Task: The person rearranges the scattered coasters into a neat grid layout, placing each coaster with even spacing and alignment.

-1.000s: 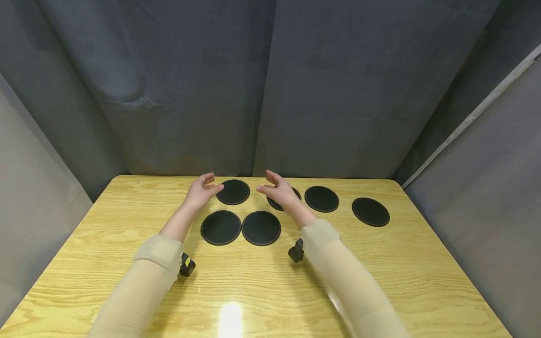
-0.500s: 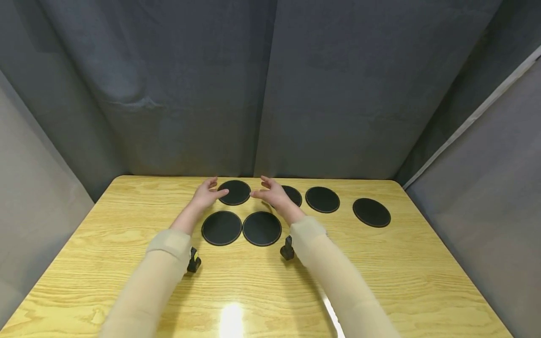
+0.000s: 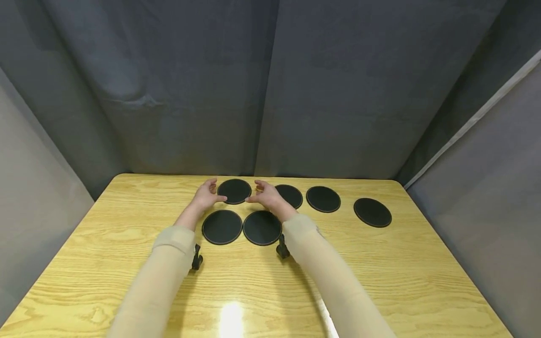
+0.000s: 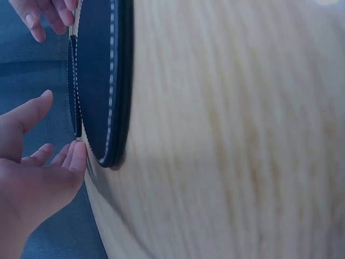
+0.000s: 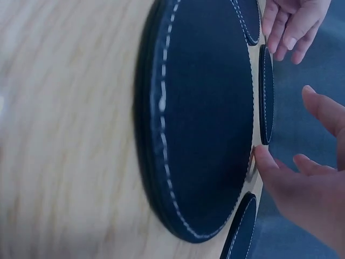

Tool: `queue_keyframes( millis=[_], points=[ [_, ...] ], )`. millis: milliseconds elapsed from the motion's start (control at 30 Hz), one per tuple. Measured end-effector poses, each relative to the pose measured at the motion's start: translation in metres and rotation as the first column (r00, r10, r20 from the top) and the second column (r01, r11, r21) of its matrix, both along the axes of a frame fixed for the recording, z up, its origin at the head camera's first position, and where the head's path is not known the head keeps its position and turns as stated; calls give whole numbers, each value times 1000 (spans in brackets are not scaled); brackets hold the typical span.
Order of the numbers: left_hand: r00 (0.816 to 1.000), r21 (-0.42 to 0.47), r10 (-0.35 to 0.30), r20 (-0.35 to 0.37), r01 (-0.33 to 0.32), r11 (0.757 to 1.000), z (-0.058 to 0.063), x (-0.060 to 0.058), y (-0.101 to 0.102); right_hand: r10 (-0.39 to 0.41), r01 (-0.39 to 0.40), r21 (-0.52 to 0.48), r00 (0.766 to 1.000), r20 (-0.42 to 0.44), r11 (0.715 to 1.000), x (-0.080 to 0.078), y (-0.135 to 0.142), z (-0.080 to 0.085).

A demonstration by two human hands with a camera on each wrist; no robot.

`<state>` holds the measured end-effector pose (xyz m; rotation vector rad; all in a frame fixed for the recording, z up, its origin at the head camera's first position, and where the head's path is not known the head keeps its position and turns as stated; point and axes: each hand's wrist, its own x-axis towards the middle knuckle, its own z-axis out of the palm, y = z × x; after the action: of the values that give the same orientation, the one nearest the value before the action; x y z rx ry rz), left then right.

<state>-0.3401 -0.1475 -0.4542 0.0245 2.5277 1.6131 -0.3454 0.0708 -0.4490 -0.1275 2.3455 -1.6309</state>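
Observation:
Round black coasters with pale stitching lie flat on a wooden table. One back-row coaster (image 3: 234, 191) lies between the two hands. My left hand (image 3: 205, 196) is at its left side and my right hand (image 3: 267, 197) at its right, thumbs pointing inward, fingers loosely bent. The left wrist view has the left fingertips (image 4: 80, 154) close by the rim of that coaster (image 4: 73, 89). From the right wrist, the right fingertips (image 5: 262, 154) appear beside its rim too; whether they touch cannot be told. Two front coasters, left (image 3: 221, 227) and right (image 3: 262, 227), lie nearly edge to edge.
To the right of the right hand are a partly covered coaster (image 3: 291, 195), another coaster (image 3: 323, 199) and a farther coaster (image 3: 372, 212). Grey curtains (image 3: 190, 117) hang behind and beside the table (image 3: 236, 291). Black wrist cameras sit under both sleeves.
Both hands have come closer together, the left moving right and the right moving left, to either side of the back-left coaster. The coasters keep their places on the table.

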Motion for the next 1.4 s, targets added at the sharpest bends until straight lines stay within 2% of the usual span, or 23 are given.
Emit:
queue_keyframes(
  millis=[267, 500, 667, 833, 1067, 1133, 1300, 1400],
  points=[
    [1000, -9, -15, 12, 15, 1000, 0, -4, 2, 19, -17, 73, 1000, -21, 997, -1, -7, 1],
    [1000, -34, -19, 25, 20, 999, 0, -3, 3, 67, -64, 121, 997, -23, 991, -2, -10, -2],
    [1000, -29, -18, 9, 18, 999, 0, -2, 4, 80, -78, 118, 997, -12, 990, -1, -10, -3],
    [1000, 5, -17, 10, 17, 1000, 0, -2, 5, 67, -67, 97, 998, -2, 993, 0, -10, -3],
    [999, 61, 14, 29, -15, 998, -1, -3, 5, 39, -36, 68, 998, -39, 997, 0, -9, -4],
    [999, 78, 20, 31, -23, 997, -2, -3, 5, 29, -28, 15, 999, -33, 999, 1, -9, -4],
    [999, 101, 33, 19, -35, 994, -4, -3, 10, -25, 24, -53, 999, -26, 998, 1, -8, -4],
    [999, 93, 40, 1, -40, 995, -4, -3, 14, -60, 59, -29, 997, -56, 998, 1, -6, -4]
  ],
)
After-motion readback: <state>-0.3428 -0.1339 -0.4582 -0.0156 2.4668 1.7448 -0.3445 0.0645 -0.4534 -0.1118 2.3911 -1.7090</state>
